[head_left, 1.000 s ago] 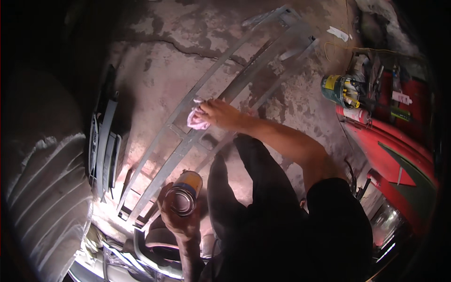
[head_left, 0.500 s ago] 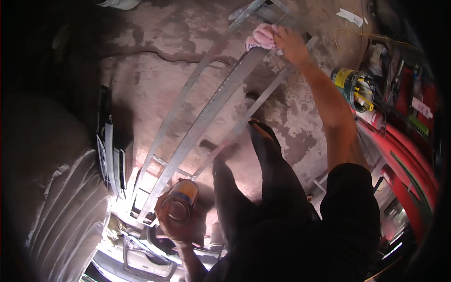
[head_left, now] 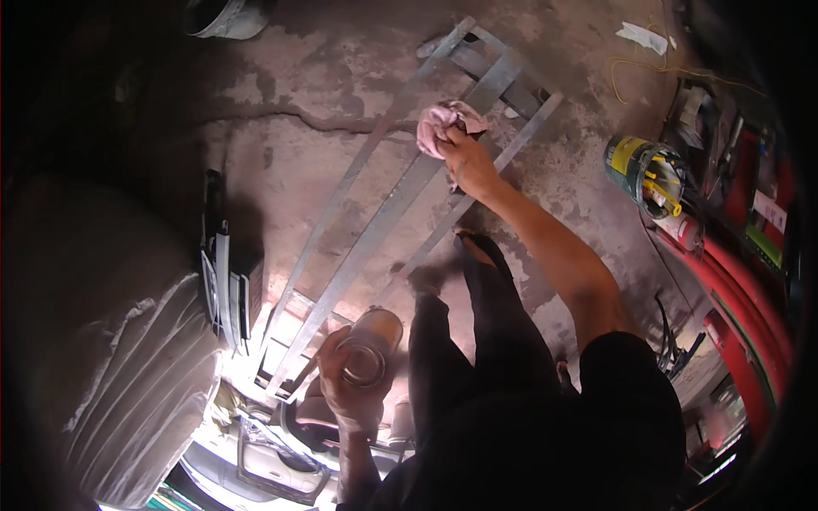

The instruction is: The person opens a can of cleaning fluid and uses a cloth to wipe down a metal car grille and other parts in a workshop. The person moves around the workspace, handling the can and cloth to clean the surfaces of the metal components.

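Observation:
My right hand (head_left: 468, 163) reaches forward with its fingers closed on a crumpled pink cloth (head_left: 436, 128). The cloth lies against the middle bar of a grey metal frame (head_left: 375, 224), close to the frame's far end. Low in front of my body, my left hand (head_left: 345, 383) grips a round metal can (head_left: 382, 330), its ringed end turned up toward me. A pale orange band shows on the can's side, but its contents are hidden. The long bars of the frame run from far right to near left, passing beyond the can.
At the right stands a bucket (head_left: 635, 166) with yellow-handled things, beside red metal shelving (head_left: 720, 272). A covered bulky shape (head_left: 141, 392) fills the left, near upright dark panels (head_left: 226, 289). A white container (head_left: 228, 21) lies far left; a yellow cord (head_left: 673, 70) far right.
My right hand with the cloth has moved nearer and to the left along the middle bar. The can in my left hand has shifted slightly right. The view has tilted, showing more of the frame's far end.

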The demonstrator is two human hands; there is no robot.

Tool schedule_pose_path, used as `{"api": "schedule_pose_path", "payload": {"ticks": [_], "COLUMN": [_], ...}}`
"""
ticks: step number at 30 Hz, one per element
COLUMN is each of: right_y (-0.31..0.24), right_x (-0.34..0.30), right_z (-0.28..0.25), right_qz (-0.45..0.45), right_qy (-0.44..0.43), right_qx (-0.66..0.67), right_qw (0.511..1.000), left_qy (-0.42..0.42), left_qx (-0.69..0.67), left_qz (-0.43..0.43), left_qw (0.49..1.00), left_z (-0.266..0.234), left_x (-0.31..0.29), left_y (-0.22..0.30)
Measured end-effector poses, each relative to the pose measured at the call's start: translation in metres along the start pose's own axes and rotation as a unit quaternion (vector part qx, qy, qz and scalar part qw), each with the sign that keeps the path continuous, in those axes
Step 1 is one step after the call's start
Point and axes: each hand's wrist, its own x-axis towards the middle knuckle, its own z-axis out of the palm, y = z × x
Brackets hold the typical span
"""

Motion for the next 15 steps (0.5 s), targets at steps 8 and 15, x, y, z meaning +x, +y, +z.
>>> {"api": "schedule_pose_path", "payload": {"ticks": [8,15], "right_y": [-0.067,0.08], "right_x": [0.078,0.154], "right_z": [0.075,-0.09], "right_qz": [-0.264,-0.174], "right_qy": [-0.149,-0.071], "right_qx": [-0.242,-0.455], "right_qw": [0.922,0.87], "left_qy": [0.01,0.009], "left_qx": [0.052,0.015], "left_qz": [-0.001,-0.031], "left_qw": [0.999,0.999], "left_z": [0.003,0.01], "left_x": [0.013,0.0], "left_y": [0.004,-0.019]}}
